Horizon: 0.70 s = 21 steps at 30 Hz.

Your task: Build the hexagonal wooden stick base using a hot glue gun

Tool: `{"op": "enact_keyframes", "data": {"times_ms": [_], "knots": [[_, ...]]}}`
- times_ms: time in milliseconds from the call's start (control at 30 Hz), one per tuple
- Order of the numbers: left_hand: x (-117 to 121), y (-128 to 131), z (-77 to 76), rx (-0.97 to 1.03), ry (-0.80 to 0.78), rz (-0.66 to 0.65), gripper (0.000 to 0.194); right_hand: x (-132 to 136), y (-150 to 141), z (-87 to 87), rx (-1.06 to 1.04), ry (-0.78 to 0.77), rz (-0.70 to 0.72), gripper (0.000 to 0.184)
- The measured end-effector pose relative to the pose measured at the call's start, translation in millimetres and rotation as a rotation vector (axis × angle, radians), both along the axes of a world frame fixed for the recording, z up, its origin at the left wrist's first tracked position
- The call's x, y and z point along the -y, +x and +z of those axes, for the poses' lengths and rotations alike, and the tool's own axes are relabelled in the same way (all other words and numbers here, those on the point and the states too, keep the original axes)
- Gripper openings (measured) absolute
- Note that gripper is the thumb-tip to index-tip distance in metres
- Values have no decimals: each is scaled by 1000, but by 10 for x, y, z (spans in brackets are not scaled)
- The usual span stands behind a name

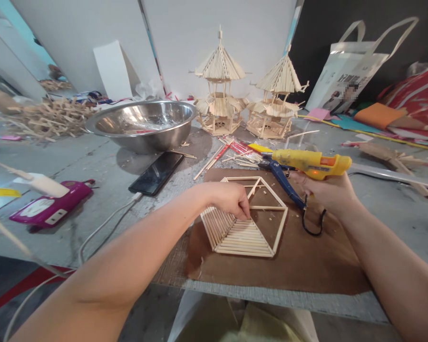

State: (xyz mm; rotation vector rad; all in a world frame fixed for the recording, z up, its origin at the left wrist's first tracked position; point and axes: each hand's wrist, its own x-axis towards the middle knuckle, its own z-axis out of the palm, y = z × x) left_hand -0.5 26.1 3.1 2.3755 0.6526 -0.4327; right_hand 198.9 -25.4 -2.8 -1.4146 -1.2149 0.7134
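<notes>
A hexagonal frame of thin wooden sticks (243,233) lies on a brown board (306,256) in front of me, partly filled with rows of sticks. My left hand (232,199) rests on the frame near its middle, fingers curled and pinched down on the sticks. My right hand (328,191) is closed round the handle of a yellow glue gun (309,162), held just right of the frame with its nozzle pointing left. The gun's black cord (312,223) loops below my wrist.
Two stick-built pavilion models (221,90) (277,97) stand at the back. A steel bowl (142,124), a black phone (157,173), loose sticks (231,154), blue-handled pliers (283,183), a pink device (52,206), a white bag (349,71) and a stick pile (46,116) surround the board.
</notes>
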Motion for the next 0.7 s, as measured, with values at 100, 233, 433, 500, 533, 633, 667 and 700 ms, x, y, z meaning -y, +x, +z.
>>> {"op": "enact_keyframes", "data": {"times_ms": [100,233,433,500,533,633,667,700], "knots": [[4,5,-1,-15,10,15,22,3,-3,4,-4,-19,-19,17],[10,11,-1,-24,28,12,22,-1,-5,2,-2,-36,-31,19],[11,15,-3,0,36,-12,21,2,1,-14,13,29,16,19],[9,15,-3,3,44,-19,21,2,6,-18,21,42,33,19],[8,15,-3,5,47,-22,21,1,9,-21,24,41,36,19],[8,14,-3,6,47,-25,21,-7,24,-37,27,30,36,18],[9,14,-3,6,45,-24,21,-11,30,-45,27,32,36,18],[11,14,-3,3,44,-21,21,-15,35,-53,27,37,35,18]]}}
